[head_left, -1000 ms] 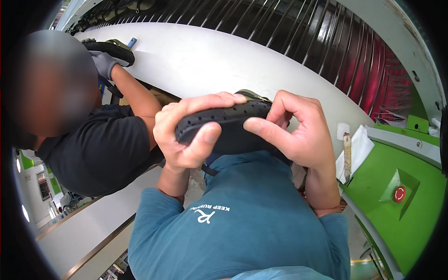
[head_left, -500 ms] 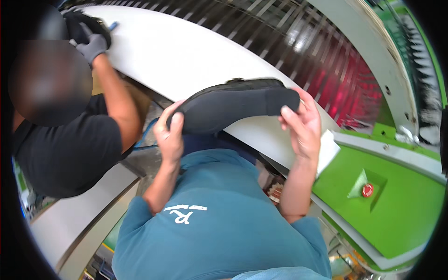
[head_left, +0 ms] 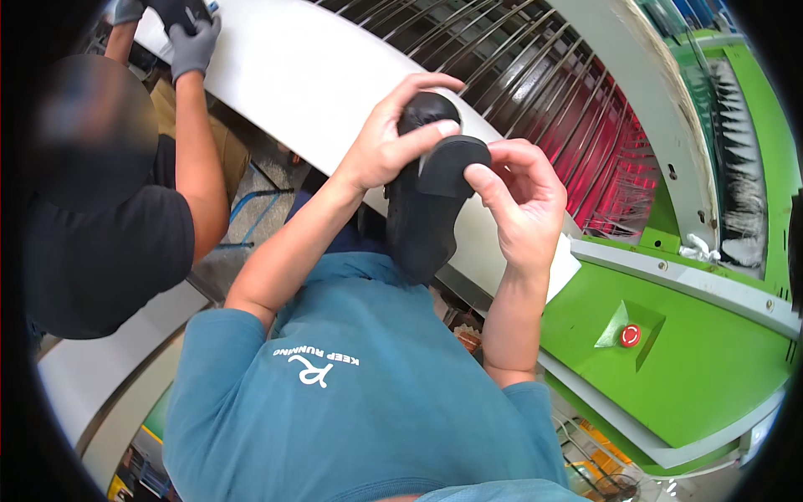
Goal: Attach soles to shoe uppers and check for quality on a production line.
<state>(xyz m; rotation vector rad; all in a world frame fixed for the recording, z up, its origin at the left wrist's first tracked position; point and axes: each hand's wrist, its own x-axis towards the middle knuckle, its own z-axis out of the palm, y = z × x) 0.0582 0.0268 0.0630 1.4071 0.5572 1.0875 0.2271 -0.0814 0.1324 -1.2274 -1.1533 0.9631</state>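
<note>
A black shoe [head_left: 428,226] is held up in front of my chest, its toe end pointing down toward my shirt and its heel end up. Its dark sole and heel block [head_left: 454,167] face me. My left hand [head_left: 386,144] grips the heel end from the left, fingers around a glossy rounded black part [head_left: 429,110] and thumb reaching toward the heel block. On the other side, my right hand [head_left: 525,197] pinches the heel's edge between thumb and fingers. The shoe's far side is hidden.
A white work surface [head_left: 309,75] runs beyond my hands, bordered by metal rollers [head_left: 502,63]. To the right stands a green machine panel [head_left: 669,393] with a red button [head_left: 630,335]. At left, a co-worker's gloved hand [head_left: 194,48] handles a black item [head_left: 176,12].
The shoe has turned from lying crosswise between my hands to pointing toe-down. My left hand has moved up and right to the heel end, close to my right hand.
</note>
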